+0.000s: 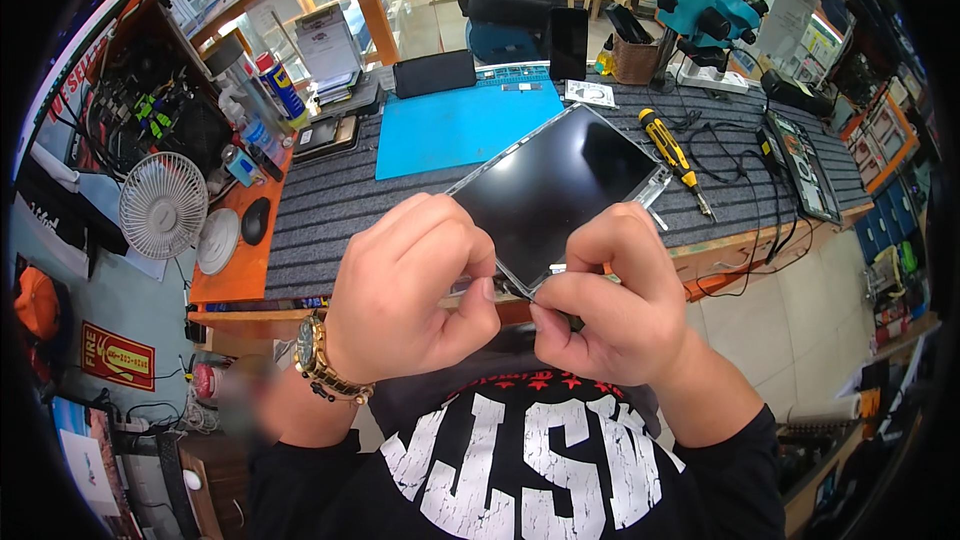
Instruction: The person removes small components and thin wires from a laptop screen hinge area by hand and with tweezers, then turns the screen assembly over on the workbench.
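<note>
A dark, glossy display panel [560, 175] with a thin silvery frame lies tilted at the bench's front edge, one corner pointing toward me. My left hand [415, 285] is closed beside the panel's near left edge, thumb and fingers curled inward; a gold watch [315, 355] sits on that wrist. At the near corner, my right hand [615, 295] is closed in a pinch, thumb against bent forefinger. What lies between the fingertips of either hand is too small or hidden to make out. Right of the panel lies a yellow-and-black screwdriver [667, 143].
A blue work mat [425, 135] covers part of the grey ribbed bench top [320, 210]. Cables [735, 155] and an opened device chassis [803, 165] lie at right. A teal microscope [705, 5] stands behind. At left are a white fan [163, 202] and a black mouse [255, 221].
</note>
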`<state>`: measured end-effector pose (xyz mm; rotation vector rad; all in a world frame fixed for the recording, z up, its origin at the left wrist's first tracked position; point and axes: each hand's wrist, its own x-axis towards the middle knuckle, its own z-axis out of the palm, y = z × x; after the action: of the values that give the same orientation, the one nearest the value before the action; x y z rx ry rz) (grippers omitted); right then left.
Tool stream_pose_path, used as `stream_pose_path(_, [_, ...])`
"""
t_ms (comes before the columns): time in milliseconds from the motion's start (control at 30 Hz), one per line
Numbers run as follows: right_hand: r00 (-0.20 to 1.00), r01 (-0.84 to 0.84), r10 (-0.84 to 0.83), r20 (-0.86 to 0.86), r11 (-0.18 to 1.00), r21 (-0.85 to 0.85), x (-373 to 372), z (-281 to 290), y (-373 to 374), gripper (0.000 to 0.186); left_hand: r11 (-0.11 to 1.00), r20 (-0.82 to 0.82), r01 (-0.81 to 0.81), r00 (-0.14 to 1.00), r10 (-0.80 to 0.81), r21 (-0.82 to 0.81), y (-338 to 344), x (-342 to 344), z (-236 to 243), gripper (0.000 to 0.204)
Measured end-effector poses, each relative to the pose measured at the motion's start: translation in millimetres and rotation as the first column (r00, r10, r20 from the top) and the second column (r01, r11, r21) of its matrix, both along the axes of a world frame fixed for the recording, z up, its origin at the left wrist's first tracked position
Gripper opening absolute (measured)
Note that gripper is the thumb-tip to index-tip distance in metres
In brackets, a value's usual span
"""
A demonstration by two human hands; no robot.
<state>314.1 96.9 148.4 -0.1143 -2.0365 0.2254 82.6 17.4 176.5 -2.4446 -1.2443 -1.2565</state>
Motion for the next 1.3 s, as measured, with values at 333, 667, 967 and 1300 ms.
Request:
stream_pose_path(333, [0.996, 0.08, -0.089, 0.015, 0.951, 0.297, 22, 6, 4, 0.036, 0.965, 0.186, -0.205, 0.954, 0.235, -0.167, -2, -6, -6, 0.011])
stream_pose_path(667, [0.982, 0.124, -0.165, 0.096, 0.935, 0.333, 51, 4, 5, 0.038, 0.935, 0.382, -0.218, 0.868, 0.316, -0.278, 2, -12, -16, 0.006])
stream_pose_path(967, [0.983, 0.166, -0.181, 0.011, 0.923, 0.348, 49, -8, 8, 0.039, 0.765, 0.776, 0.388, 0.59, 0.222, -0.515, 0, -7, -14, 0.004])
stream_pose_path(1300, [0.979, 0.181, -0.153, -0.138, 0.959, 0.219, 14, -32, -11, 0.045, 0.626, 0.803, 0.536, 0.53, 0.272, -0.566, -2, 13, -2, 0.002])
